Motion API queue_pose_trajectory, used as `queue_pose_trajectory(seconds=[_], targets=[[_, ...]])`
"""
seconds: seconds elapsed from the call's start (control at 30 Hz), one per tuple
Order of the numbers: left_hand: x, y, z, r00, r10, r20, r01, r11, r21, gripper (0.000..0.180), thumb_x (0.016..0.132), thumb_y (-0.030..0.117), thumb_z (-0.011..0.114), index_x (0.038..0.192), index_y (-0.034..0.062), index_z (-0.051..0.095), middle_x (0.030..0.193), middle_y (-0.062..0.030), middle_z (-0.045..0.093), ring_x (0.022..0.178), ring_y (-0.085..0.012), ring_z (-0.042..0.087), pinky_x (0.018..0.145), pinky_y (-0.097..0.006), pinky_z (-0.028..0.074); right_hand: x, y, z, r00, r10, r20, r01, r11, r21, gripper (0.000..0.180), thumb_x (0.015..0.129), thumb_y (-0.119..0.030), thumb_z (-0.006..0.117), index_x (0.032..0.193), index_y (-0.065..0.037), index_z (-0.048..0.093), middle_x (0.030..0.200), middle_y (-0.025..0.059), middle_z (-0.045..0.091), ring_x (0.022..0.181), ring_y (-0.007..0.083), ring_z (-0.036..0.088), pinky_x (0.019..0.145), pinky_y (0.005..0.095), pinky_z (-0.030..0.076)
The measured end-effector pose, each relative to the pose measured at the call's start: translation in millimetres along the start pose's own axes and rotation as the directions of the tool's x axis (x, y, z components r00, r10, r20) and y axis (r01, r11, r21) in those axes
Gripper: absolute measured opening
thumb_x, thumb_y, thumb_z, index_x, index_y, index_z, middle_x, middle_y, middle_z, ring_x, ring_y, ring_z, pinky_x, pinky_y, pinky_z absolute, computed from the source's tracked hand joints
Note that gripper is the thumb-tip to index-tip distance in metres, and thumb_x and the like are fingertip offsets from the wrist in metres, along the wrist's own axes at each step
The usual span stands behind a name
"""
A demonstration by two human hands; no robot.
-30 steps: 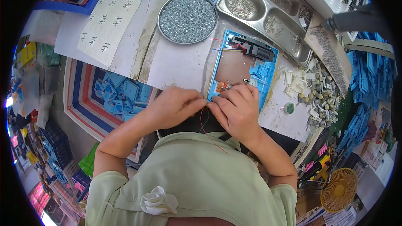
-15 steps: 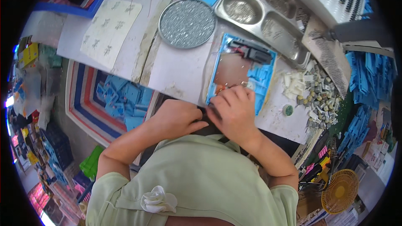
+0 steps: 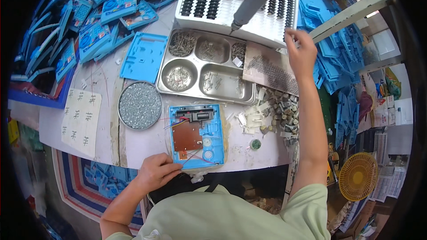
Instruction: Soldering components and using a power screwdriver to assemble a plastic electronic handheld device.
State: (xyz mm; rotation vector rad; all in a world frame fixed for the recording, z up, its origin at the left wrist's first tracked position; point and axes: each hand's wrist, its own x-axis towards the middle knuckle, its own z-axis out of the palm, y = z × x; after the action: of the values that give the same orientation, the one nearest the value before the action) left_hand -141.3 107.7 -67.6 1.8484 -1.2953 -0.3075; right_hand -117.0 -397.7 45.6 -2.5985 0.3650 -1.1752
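An open blue plastic case (image 3: 219,144) lies on the bench before me. Inside it are a brown circuit board (image 3: 187,136), thin wires and a black rectangular part (image 3: 195,114) along the top. My left hand (image 3: 158,171) rests at the case's lower left corner, fingers loosely stretched out and touching its edge. My right arm reaches far to the right; my right hand (image 3: 303,50) is at the right rim of a white foam tray (image 3: 235,29) holding rows of small black parts. Its thumb and forefinger are drawn together there; whatever they pinch is too small to make out.
A metal compartment tray (image 3: 202,69) holds screws and small parts. Left of the case stands a round dish (image 3: 139,105) of metal pieces. A dark power screwdriver (image 3: 249,6) hangs over the foam tray. Blue housings pile up at left and right; white and grey pieces (image 3: 275,111) lie loose.
My right hand has left the case's lower edge and reached out to the foam tray. My left hand has moved to the case's corner. The view has shifted, showing more of the bench's far side.
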Motion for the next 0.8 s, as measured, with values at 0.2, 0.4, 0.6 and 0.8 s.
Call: queue_pose_trajectory(seconds=[0.2, 0.4, 0.6, 0.8], targets=[[-1.0, 5.4, -3.3, 0.998, -0.068, -0.001, 0.068, 0.998, -0.011, 0.022, 0.075, 0.012, 0.087, 0.096, 0.0116, 0.078, 0.08, -0.0053, 0.062, 0.068, -0.0254, 0.064, 0.059, -0.038, 0.053, 62.1, 41.4, 65.8, 0.939, -0.339, -0.064, 0.315, 0.918, -0.243, 0.012, 0.082, -0.016, 0.079, 0.093, -0.015, 0.079, 0.104, 0.0009, 0.073, 0.104, 0.0277, 0.06, 0.091, 0.0391, 0.052], [-3.8, 3.8, 2.0, 0.995, -0.094, -0.028, 0.093, 0.995, -0.034, 0.029, 0.072, 0.007, 0.088, 0.1, 0.0111, 0.078, 0.08, -0.0067, 0.063, 0.069, -0.0251, 0.064, 0.06, -0.037, 0.052, 78.3, 48.6, 70.6, 0.894, -0.448, 0.023, 0.441, 0.867, -0.234, 0.01, 0.084, -0.011, 0.074, 0.093, -0.009, 0.071, 0.106, 0.0065, 0.071, 0.107, 0.0335, 0.059, 0.092, 0.0429, 0.052], [-3.3, 7.0, -0.7, 0.993, -0.119, 0.002, 0.119, 0.993, -0.028, 0.028, 0.074, 0.007, 0.087, 0.101, 0.01, 0.077, 0.081, -0.0077, 0.061, 0.07, -0.0259, 0.062, 0.061, -0.037, 0.05, 36.5, -11.4, -9.3, 1.0, -0.008, 0.03, -0.008, 0.877, 0.48, 0.016, 0.092, -0.01, 0.073, 0.103, 0.001, 0.072, 0.093, 0.0057, 0.075, 0.086, 0.0165, 0.068, 0.083, 0.0295, 0.052], [-0.3, 12.1, -1.7, 0.987, -0.161, -0.008, 0.16, 0.984, -0.079, 0.025, 0.078, 0.007, 0.084, 0.101, 0.0096, 0.076, 0.082, -0.0073, 0.058, 0.07, -0.0264, 0.061, 0.061, -0.038, 0.05, -148.8, -141.2, -52.4, 0.695, -0.284, 0.66, -0.202, 0.805, 0.558, 0.015, 0.083, -0.009, 0.079, 0.097, -0.008, 0.074, 0.091, 0.0063, 0.07, 0.09, 0.0261, 0.064, 0.084, 0.037, 0.05]])
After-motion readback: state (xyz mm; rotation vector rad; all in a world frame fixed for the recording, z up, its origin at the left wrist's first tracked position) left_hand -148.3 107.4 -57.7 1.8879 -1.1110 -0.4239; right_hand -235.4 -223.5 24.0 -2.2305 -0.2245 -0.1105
